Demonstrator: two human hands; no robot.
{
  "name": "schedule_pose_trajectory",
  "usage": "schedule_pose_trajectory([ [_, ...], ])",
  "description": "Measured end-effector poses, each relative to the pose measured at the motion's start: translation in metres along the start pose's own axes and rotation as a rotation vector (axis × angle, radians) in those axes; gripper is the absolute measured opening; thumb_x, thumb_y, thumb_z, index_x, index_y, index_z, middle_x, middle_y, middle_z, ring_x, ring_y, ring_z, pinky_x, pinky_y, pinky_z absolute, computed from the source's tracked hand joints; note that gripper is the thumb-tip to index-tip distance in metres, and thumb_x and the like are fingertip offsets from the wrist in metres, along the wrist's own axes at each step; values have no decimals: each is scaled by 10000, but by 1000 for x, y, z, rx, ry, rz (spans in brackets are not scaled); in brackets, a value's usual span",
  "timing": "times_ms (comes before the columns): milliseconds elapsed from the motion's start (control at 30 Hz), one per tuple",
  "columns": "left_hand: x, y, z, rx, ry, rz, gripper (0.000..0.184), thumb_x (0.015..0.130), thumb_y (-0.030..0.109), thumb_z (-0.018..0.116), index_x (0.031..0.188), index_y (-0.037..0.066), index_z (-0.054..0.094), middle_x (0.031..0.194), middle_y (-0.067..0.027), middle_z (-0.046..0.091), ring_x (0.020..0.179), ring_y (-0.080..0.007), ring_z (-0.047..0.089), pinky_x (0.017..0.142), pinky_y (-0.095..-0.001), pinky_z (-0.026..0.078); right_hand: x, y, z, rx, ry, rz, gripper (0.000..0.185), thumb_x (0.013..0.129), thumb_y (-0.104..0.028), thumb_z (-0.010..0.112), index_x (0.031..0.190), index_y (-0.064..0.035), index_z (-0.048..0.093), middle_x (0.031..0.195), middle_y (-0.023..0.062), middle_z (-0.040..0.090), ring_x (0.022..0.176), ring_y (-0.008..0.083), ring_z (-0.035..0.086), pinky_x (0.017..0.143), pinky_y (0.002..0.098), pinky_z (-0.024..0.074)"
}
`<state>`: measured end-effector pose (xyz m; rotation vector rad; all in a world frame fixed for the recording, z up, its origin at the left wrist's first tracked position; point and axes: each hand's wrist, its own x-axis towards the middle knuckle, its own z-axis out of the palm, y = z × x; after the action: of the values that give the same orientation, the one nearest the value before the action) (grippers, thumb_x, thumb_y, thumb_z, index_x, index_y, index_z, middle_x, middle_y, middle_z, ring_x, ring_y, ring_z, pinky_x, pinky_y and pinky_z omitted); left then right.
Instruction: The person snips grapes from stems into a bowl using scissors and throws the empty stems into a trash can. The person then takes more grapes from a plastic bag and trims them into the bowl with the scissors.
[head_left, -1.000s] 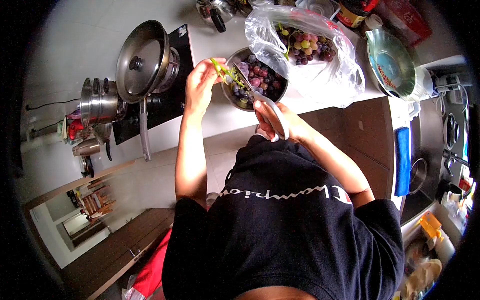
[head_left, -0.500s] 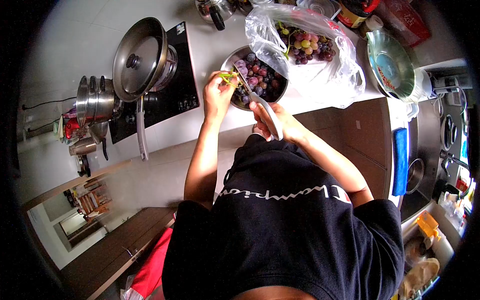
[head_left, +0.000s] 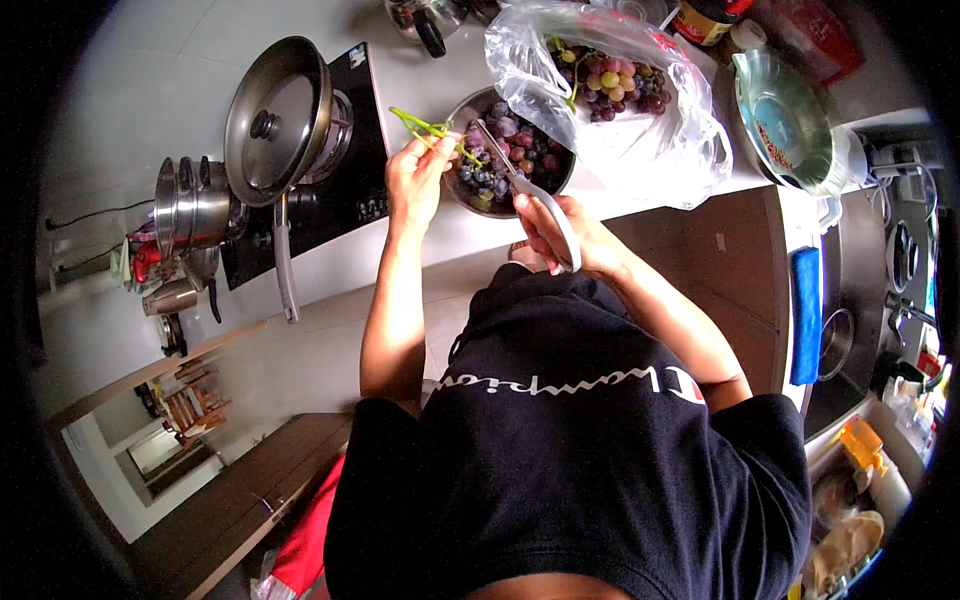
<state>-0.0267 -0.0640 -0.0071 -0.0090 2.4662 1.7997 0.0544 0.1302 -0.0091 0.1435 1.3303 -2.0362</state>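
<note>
My left hand (head_left: 414,185) pinches a green grape stem (head_left: 425,127) at the left rim of a metal bowl (head_left: 463,197). Purple and dark grapes (head_left: 520,150) lie in the bowl. Fingers of my right hand (head_left: 568,235) are wrapped round the grey handles of a pair of scissors (head_left: 545,200). Its blades point up and left, over the grapes near the stem. Whether the blades touch a grape I cannot tell. Behind the bowl, a clear plastic bag (head_left: 660,170) holds a bunch of green, red and dark grapes (head_left: 615,85).
To the left, a lidded pan (head_left: 278,120) stands on the black cooktop (head_left: 365,150), its handle reaching past the counter edge. Stacked steel pots (head_left: 190,200) are farther left. A greenish bowl (head_left: 785,130) sits right of the bag. A sink (head_left: 835,345) lies at the right.
My left hand has moved slightly left, and more of the green stem shows above its fingers. My right hand with the scissors has shifted a little to the right.
</note>
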Motion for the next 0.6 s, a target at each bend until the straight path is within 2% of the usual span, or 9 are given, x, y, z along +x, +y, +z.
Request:
schedule_pose_trajectory([
  [100,2,3,-3,-57,5,-24,158,840,157,541,910,40,623,865,-31,624,732,-82,561,642,-210,458,-5,-2,0,17,-6,71,463,796,-528,495,709,-76,443,515,-16,414,368,74,428,327,195,376],
  [167,3,3,-4,-95,4,1,159,833,152,561,908,26,619,841,-28,627,698,-79,571,617,-199,456,-7,-3,3,50,-80,101,506,840,-542,383,719,-53,431,512,9,402,379,81,408,330,194,353],
  [200,3,3,-4,-123,-1,3,150,834,144,558,907,28,618,843,-29,626,699,-79,570,619,-197,456,-5,-2,3,38,-85,121,512,839,-553,372,750,-51,423,510,13,395,379,82,402,331,195,354],
  [500,0,12,-2,-96,-47,7,159,845,149,531,906,29,615,849,-28,612,726,-78,550,665,-208,448,7,2,6,-62,4,69,493,845,-517,404,639,-70,419,489,3,382,369,79,397,322,206,337],
  [533,0,11,-2,-92,-56,15,158,845,148,531,905,28,614,847,-29,612,725,-77,550,666,-208,447,10,7,3,-11,-3,60,486,782,-536,511,676,-65,450,500,-5,423,357,77,427,312,208,373],
  [600,1,10,-2,-93,-48,7,158,847,148,528,902,27,614,845,-29,612,722,-76,549,663,-207,448,9,8,3,-20,-3,38,480,785,-531,511,670,-69,446,490,-11,415,353,75,423,312,204,371],
])
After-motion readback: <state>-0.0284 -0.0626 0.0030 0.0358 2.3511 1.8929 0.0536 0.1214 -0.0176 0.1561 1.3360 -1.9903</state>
